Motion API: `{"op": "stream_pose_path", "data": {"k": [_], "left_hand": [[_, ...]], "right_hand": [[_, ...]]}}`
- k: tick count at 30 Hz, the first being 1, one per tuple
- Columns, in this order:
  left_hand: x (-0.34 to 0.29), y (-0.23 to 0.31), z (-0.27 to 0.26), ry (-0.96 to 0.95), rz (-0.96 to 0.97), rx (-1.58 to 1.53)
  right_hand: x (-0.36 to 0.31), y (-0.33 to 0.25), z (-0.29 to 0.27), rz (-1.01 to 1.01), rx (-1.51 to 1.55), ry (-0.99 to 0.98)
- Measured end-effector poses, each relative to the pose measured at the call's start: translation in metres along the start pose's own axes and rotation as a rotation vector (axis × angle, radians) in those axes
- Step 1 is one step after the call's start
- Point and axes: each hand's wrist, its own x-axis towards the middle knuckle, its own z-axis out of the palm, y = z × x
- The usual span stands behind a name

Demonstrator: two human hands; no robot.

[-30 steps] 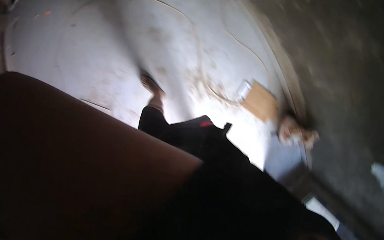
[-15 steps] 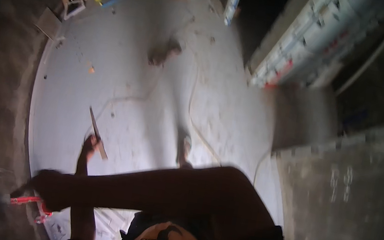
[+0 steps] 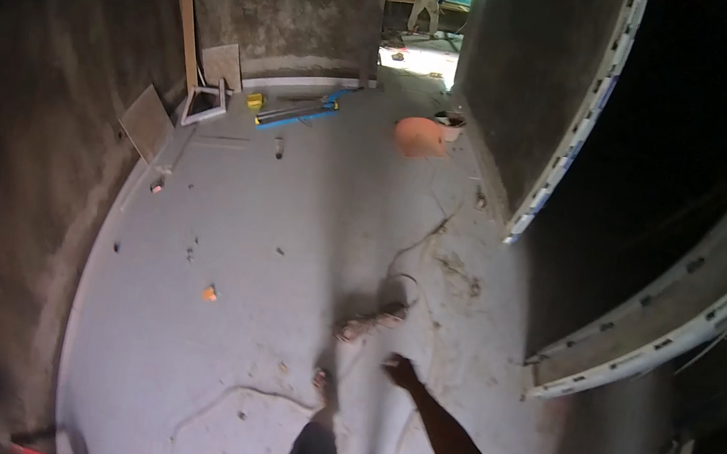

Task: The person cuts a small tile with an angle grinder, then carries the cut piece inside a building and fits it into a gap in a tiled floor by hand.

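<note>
- A rough grey wall (image 3: 16, 201) takes up the left side of the view, with a square tile (image 3: 148, 121) leaning against its foot.
- A long wooden plank (image 3: 186, 4) stands upright in the far left corner; next to it a second square tile (image 3: 221, 64) leans on the wall, and a small white frame (image 3: 204, 104) rests on the floor just below.
- Further right along the far wall lie a small yellow object (image 3: 255, 101) and a long blue and grey level (image 3: 298, 112).
- The pale concrete floor (image 3: 289, 215) fills the middle; a small orange scrap (image 3: 209, 294) lies on it, well apart from the person.
- The left hand is not in view.
- A thin cord (image 3: 424, 237) trails across the floor from the far end down to a small heap of rubble (image 3: 371, 319), which lies just beyond the person's foot (image 3: 322, 380).
- An orange rounded vessel (image 3: 419, 137) sits on the floor near the doorway, with a small bowl (image 3: 448, 124) just behind it.
- Through the doorway, in bright light, 1 other person (image 3: 431, 2) stands bent over.
- The right hand (image 3: 399, 370) reaches forward over the floor, nearest the heap of rubble but not touching it; it holds nothing that can be seen, and blur hides whether its fingers are spread or curled.
- On the right, white-edged panels (image 3: 652, 325) lean against a dark wall.
</note>
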Motion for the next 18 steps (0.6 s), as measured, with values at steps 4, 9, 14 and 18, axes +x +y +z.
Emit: {"op": "stream_pose_path", "data": {"k": [4, 9, 14, 18], "left_hand": [[0.085, 0.144, -0.057, 0.068, -0.054, 0.108], [0.231, 0.39, -0.136, 0.323, 0.498, 0.927], [0.31, 0.838, -0.164, 0.587, 1.064, 0.657], [0.34, 1.004, -0.204, 0.212, 0.785, -0.029]], "right_hand": [[0.007, 0.068, 0.011, 1.068, -0.431, 0.044], [0.069, 0.045, -0.006, 1.56, 0.359, -0.214], [0.153, 0.091, -0.018, 1.604, 0.398, -0.196], [0.353, 0.179, 0.075, 1.336, 0.35, -0.474]]}}
